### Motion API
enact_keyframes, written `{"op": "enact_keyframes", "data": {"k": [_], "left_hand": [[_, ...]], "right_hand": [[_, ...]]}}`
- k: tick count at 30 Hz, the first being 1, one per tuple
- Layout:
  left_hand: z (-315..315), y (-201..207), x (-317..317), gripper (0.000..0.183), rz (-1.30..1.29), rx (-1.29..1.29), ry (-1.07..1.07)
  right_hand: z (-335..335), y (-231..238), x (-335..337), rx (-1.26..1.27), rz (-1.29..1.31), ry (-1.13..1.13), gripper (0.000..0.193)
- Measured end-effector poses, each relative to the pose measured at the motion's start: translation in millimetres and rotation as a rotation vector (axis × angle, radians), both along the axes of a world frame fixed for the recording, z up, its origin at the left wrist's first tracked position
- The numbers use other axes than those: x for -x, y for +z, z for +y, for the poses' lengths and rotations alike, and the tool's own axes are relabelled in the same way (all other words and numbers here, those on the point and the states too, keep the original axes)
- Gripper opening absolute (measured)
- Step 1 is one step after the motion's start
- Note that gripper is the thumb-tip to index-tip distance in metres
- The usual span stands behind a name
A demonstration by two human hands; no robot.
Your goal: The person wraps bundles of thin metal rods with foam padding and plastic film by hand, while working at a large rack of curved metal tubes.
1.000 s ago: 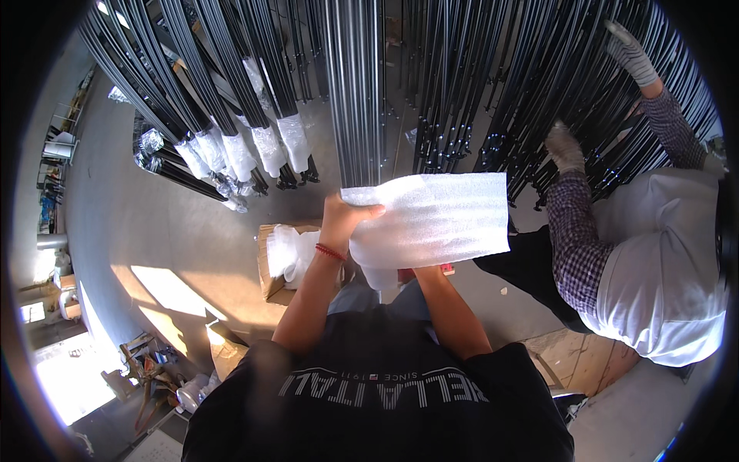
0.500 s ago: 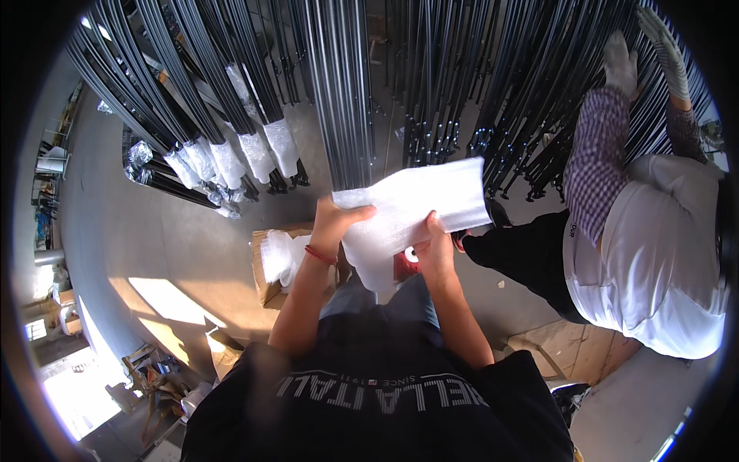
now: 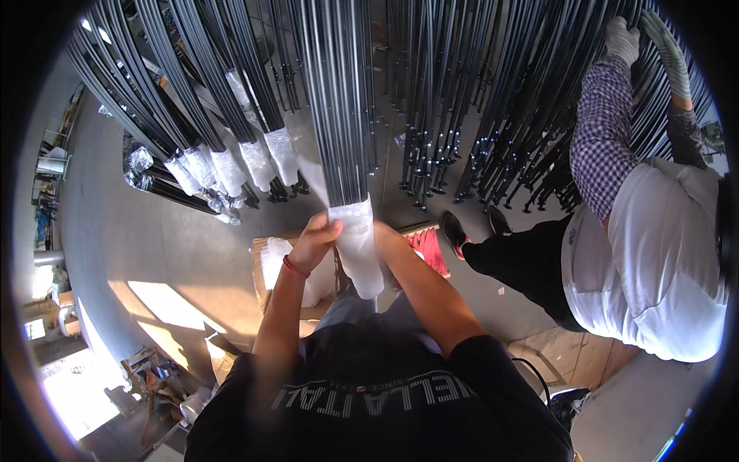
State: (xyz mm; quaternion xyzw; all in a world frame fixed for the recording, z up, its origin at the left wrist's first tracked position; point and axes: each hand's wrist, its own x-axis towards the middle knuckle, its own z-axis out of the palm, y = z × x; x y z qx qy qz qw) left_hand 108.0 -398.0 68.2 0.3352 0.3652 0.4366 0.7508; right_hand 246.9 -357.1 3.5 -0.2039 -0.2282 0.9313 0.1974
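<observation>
Shows wrapped rod bundles (image 3: 228, 171) left of the central bundle (image 3: 336, 115), grasps with left hand (image 3: 314, 240) the foam wrap (image 3: 356, 246) around that bundle's lower end, apparently unfastened, cannot tell the hold of right hand (image 3: 387, 242) beside it, and leaves bare rods (image 3: 508, 115) seemingly outstanding right of that bundle.

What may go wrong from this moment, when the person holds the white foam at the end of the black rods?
1. The foam may slip or loosen if the left hand relaxes its grip on it.
2. The right hand is mostly hidden behind the foam, so a poor hold there might go unnoticed.
3. A co-worker's shoe is near a red item; one step could catch it.
</observation>
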Motion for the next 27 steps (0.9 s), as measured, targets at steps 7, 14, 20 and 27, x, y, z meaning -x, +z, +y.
{"op": "enact_keyframes", "data": {"k": [7,14,20,27], "left_hand": [[24,42,30,0.057,0.813,-0.217,-0.373],[39,81,38,0.059,1.542,-0.650,-0.195],[36,57,46,0.045,1.262,-0.554,-0.450],[42,54,35,0.035,1.116,-0.617,-0.438]], "right_hand": [[9,-3,19,-0.349,0.135,0.357,0.017],[1,7,24,-0.023,0.002,0.436,0.019],[-1,19,23,-0.173,-0.087,0.465,0.025],[-15,-2,3,-0.424,-0.422,0.054,0.032]]}}
